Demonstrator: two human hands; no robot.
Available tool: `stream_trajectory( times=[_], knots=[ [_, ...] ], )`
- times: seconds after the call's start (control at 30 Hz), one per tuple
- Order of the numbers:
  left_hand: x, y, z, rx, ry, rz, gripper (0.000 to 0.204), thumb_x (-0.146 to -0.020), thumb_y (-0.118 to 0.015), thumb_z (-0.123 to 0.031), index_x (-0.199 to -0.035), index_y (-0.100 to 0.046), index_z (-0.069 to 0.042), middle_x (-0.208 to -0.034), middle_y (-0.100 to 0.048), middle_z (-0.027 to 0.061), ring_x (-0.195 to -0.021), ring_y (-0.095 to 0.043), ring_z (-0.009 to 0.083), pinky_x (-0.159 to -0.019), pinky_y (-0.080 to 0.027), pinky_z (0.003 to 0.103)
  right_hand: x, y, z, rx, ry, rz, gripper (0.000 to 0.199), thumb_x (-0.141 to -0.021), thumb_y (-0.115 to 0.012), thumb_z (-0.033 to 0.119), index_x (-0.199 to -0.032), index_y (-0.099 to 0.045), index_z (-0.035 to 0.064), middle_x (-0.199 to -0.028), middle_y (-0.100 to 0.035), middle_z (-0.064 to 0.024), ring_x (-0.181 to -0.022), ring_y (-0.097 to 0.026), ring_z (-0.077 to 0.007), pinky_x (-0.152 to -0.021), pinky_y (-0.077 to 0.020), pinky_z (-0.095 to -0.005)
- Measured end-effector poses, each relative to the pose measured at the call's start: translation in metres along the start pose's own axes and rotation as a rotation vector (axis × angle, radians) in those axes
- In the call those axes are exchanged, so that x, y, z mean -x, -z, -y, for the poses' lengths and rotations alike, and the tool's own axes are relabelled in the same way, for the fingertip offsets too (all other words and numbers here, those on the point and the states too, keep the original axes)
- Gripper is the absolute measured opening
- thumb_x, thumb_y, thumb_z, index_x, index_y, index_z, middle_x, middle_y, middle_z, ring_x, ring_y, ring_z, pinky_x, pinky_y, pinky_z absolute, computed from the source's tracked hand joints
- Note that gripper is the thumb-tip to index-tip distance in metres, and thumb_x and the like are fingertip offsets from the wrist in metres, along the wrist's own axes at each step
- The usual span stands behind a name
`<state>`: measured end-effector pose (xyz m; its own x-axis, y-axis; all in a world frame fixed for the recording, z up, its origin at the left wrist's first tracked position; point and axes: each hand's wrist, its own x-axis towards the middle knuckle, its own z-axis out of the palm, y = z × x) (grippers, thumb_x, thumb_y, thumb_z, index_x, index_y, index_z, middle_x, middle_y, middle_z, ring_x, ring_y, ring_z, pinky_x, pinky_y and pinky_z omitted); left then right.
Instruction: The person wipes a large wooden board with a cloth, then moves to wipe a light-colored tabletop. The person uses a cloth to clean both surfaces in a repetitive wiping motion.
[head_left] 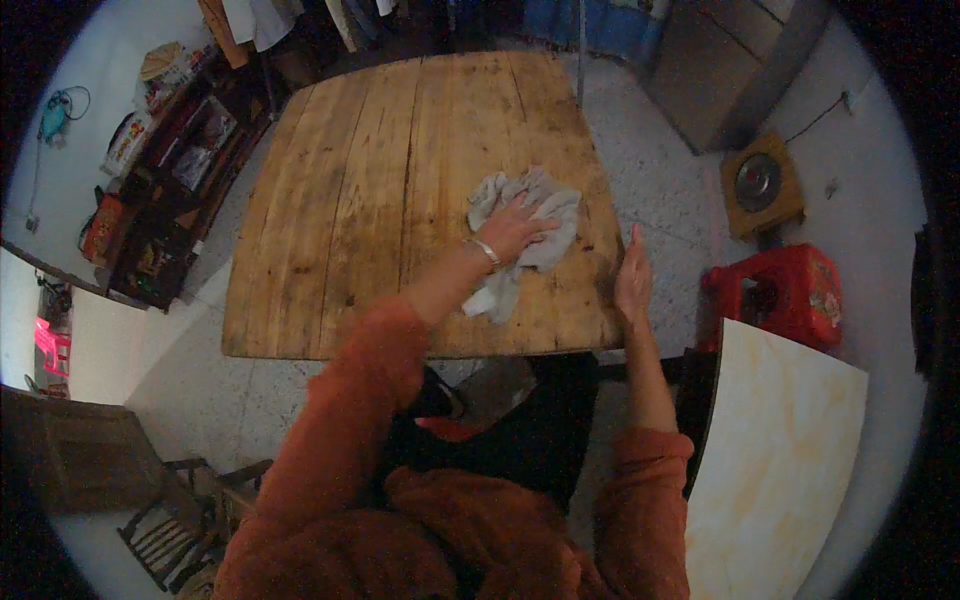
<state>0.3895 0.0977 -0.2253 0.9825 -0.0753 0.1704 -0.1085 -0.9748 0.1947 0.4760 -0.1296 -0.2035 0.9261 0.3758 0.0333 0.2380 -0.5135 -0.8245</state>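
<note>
A crumpled pale grey cloth (552,205) lies on the right part of a wooden plank table (370,150). My left hand (512,230) rests flat on top of this cloth, fingers spread and pressing it against the wood. A light bracelet circles that wrist. Part of the cloth trails out below the hand toward the near edge. My right hand (632,278) is at the table's right edge, seen edge-on with its fingers stretched out. It holds nothing that I can see; whether the palm touches the edge I cannot tell.
Red plastic stools (780,295) stand to the right, beside a pale marbled board (780,460). Behind them is a yellowish box with a round dark disc (760,182). A dark cluttered shelf (180,170) runs along the left wall. A wooden chair (165,520) is at lower left.
</note>
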Motion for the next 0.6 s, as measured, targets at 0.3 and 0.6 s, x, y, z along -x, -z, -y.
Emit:
stream_trajectory(
  times=[0.3, 0.6],
  knots=[
    [0.042, -0.002, -0.064, 0.156, -0.291, -0.008, 0.046, -0.087, -0.057, -0.033, -0.132, -0.048, -0.037, -0.147, -0.031, 0.0097, -0.133, -0.029, 0.0368, -0.099, -0.027, 0.060, 0.000, 0.003, -0.006, -0.058, -0.039, 0.041, 0.057, -0.097, -0.025, 0.046, -0.142, -0.033, 0.0122, -0.134, -0.046, -0.0215, -0.123, -0.043, -0.0400, -0.103, -0.0336, -0.0426],
    [0.192, 0.065, -0.079, -0.117, 0.313, 0.031, 0.095, -0.070, -0.066, -0.059, -0.145, -0.026, -0.017, -0.151, -0.018, 0.0150, -0.138, -0.012, 0.0428, -0.105, -0.013, 0.065, -0.004, -0.012, -0.029, 0.278, 0.399, -0.283, 0.052, -0.095, -0.037, 0.044, -0.137, -0.042, 0.0119, -0.138, -0.040, -0.0202, -0.130, -0.030, -0.0423, -0.106, -0.0261, -0.0486]
  ],
)
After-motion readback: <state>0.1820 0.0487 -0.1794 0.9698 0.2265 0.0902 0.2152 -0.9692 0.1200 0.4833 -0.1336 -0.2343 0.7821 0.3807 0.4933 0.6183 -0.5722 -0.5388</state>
